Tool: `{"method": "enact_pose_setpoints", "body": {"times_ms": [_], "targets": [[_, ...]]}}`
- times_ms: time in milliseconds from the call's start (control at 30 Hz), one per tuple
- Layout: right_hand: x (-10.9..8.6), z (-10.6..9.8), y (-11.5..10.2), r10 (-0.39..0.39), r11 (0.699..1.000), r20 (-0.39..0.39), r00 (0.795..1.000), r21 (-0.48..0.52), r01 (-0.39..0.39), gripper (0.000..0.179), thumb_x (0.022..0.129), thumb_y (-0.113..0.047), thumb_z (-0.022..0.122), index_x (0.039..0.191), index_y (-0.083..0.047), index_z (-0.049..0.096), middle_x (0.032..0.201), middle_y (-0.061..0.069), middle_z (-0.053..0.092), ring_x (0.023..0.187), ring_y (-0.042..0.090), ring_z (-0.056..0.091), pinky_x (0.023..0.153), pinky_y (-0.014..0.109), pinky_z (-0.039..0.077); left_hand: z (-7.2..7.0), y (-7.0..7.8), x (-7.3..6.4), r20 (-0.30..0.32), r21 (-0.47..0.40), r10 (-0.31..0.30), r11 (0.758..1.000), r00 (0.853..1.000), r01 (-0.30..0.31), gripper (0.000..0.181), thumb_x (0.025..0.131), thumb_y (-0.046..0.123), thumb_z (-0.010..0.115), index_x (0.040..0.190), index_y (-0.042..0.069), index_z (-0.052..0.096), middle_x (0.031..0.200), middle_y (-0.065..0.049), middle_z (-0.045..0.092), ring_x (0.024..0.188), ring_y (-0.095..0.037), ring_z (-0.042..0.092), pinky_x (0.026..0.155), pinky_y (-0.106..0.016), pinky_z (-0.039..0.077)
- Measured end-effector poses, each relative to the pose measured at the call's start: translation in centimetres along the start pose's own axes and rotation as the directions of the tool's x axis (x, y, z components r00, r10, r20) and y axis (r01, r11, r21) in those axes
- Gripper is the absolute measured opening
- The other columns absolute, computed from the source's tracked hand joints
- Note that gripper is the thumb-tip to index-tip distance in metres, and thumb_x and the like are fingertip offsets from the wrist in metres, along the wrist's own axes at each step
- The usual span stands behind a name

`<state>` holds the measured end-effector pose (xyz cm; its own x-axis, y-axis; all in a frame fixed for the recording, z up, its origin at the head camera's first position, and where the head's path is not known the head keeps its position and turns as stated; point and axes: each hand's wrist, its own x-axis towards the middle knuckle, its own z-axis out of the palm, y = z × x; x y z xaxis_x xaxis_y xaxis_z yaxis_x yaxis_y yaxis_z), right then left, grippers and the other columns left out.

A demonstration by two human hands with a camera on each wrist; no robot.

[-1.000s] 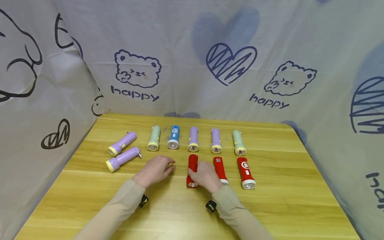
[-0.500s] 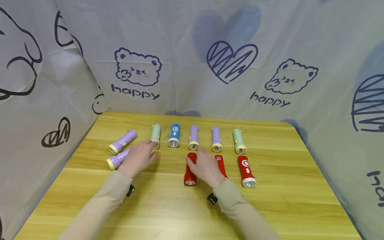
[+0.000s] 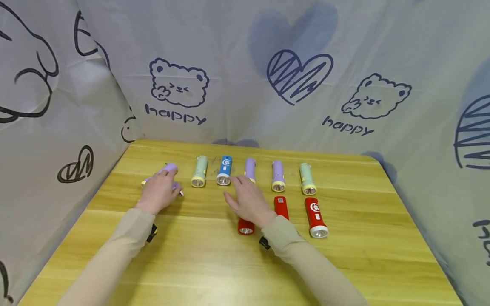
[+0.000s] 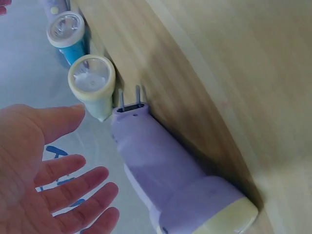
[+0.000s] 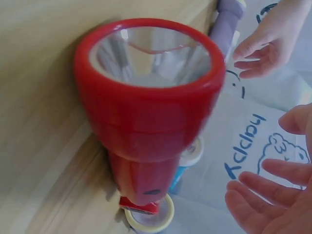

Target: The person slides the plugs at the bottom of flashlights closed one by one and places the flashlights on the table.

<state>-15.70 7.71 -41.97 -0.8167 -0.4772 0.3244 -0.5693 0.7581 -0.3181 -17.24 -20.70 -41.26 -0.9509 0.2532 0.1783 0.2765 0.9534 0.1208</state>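
My left hand (image 3: 158, 192) is over two purple flashlights at the table's left, partly covering them in the head view. In the left wrist view its fingers are spread and hold nothing. The purple flashlight (image 4: 165, 151) closest to that hand has two metal plug prongs sticking out of its tail. My right hand (image 3: 248, 200) hovers above a red flashlight (image 5: 141, 122), hiding most of it from the head view. Its fingers are relaxed, apart from the red body, and reach toward the blue flashlight (image 3: 225, 170) with a white head.
Along the back stand or lie a green flashlight (image 3: 200, 171), a purple flashlight (image 3: 277, 175) and another green one, with a purple one (image 3: 250, 167) partly behind my right hand. Two red flashlights, one (image 3: 315, 216) with a white head, lie right of that hand on the wooden table (image 3: 214, 263).
My left hand has moved left from mid-table to the purple flashlights. My right hand has let go of the red flashlight and shifted forward and left.
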Motion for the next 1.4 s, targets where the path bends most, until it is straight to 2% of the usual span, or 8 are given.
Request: {"method": "enact_pose_setpoints", "body": {"times_ms": [200, 400, 567, 733, 833, 1033, 1300, 1400], "targets": [[0.7, 0.4, -0.4, -0.001, 0.998, 0.045, 0.999, 0.055, -0.002, 0.050, 0.102, -0.033, 0.056, 0.140, -0.001, 0.053, 0.137, 0.019, 0.061, 0.124, 0.033, 0.061, 0.106, 0.047, 0.052, -0.1, -0.7, 0.4, 0.040, -0.023, -0.036, 0.999, 0.999, 0.037, 0.059, 0.092, 0.024, 0.072, 0.137, -0.010, 0.052, 0.116, -0.035, 0.066, 0.099, -0.051, 0.066, 0.087, -0.061, 0.055], [1.2, 0.5, -0.7, 0.057, 0.971, 0.086, 0.995, 0.228, -0.076, 0.048, 0.102, -0.031, 0.057, 0.139, -0.001, 0.055, 0.136, 0.018, 0.062, 0.122, 0.032, 0.061, 0.106, 0.046, 0.052, 0.0, -1.1, 0.7, 0.100, -0.071, -0.061, 0.995, 0.993, 0.069, 0.054, 0.094, 0.024, 0.071, 0.134, -0.006, 0.050, 0.113, -0.034, 0.067, 0.104, -0.050, 0.066, 0.094, -0.062, 0.053], [1.7, 0.7, -1.0, 0.114, 0.885, 0.135, 0.984, 0.437, -0.162, 0.042, 0.102, -0.026, 0.057, 0.136, -0.001, 0.058, 0.134, 0.018, 0.063, 0.119, 0.032, 0.064, 0.102, 0.043, 0.054, 0.2, -1.4, 1.0, 0.180, -0.102, -0.096, 0.988, 0.979, 0.116, 0.047, 0.093, 0.027, 0.072, 0.124, -0.004, 0.056, 0.108, -0.030, 0.070, 0.095, -0.041, 0.069, 0.089, -0.059, 0.056], [2.6, 0.8, -1.7, 0.166, 0.789, 0.186, 0.968, 0.564, -0.244, 0.038, 0.103, -0.028, 0.055, 0.132, -0.002, 0.061, 0.127, 0.015, 0.067, 0.115, 0.029, 0.066, 0.102, 0.040, 0.055, 0.5, -1.7, 1.3, 0.243, -0.100, -0.125, 0.983, 0.962, 0.153, 0.045, 0.091, 0.031, 0.075, 0.116, -0.005, 0.063, 0.104, -0.026, 0.070, 0.084, -0.031, 0.064, 0.083, -0.056, 0.057], [2.9, 0.9, -2.2, 0.192, 0.761, 0.222, 0.956, 0.581, -0.288, 0.038, 0.103, -0.029, 0.055, 0.131, -0.004, 0.061, 0.125, 0.012, 0.069, 0.115, 0.027, 0.065, 0.101, 0.038, 0.054, 0.6, -1.9, 1.2, 0.262, -0.098, -0.130, 0.982, 0.956, 0.160, 0.041, 0.090, 0.033, 0.076, 0.105, -0.003, 0.065, 0.095, -0.022, 0.069, 0.078, -0.029, 0.061, 0.078, -0.054, 0.057], [3.1, 1.6, -2.7, 0.214, 0.726, 0.260, 0.942, 0.602, -0.331, 0.039, 0.103, -0.030, 0.056, 0.130, -0.002, 0.061, 0.125, 0.013, 0.068, 0.113, 0.027, 0.064, 0.099, 0.036, 0.055, 0.9, -2.1, 0.8, 0.243, -0.097, -0.117, 0.985, 0.963, 0.144, 0.039, 0.086, 0.034, 0.080, 0.089, -0.001, 0.062, 0.085, -0.017, 0.067, 0.073, -0.029, 0.060, 0.070, -0.054, 0.055], [3.3, 2.1, -3.2, 0.235, 0.678, 0.267, 0.935, 0.644, -0.354, 0.040, 0.102, -0.029, 0.057, 0.131, 0.000, 0.061, 0.118, 0.014, 0.069, 0.107, 0.026, 0.065, 0.094, 0.034, 0.055, 1.9, -2.3, 0.8, 0.246, -0.104, -0.096, 0.987, 0.965, 0.125, 0.037, 0.089, 0.031, 0.077, 0.089, -0.002, 0.060, 0.082, -0.017, 0.067, 0.069, -0.026, 0.059, 0.070, -0.051, 0.056], [3.2, 2.2, -3.3, 0.240, 0.631, 0.294, 0.925, 0.678, -0.378, 0.040, 0.103, -0.028, 0.057, 0.130, 0.000, 0.060, 0.116, 0.014, 0.069, 0.107, 0.030, 0.067, 0.092, 0.035, 0.057, 2.1, -2.3, 0.7, 0.230, -0.109, -0.079, 0.988, 0.970, 0.106, 0.035, 0.090, 0.029, 0.076, 0.088, -0.003, 0.061, 0.077, -0.014, 0.064, 0.067, -0.024, 0.056, 0.068, -0.048, 0.055]]}}
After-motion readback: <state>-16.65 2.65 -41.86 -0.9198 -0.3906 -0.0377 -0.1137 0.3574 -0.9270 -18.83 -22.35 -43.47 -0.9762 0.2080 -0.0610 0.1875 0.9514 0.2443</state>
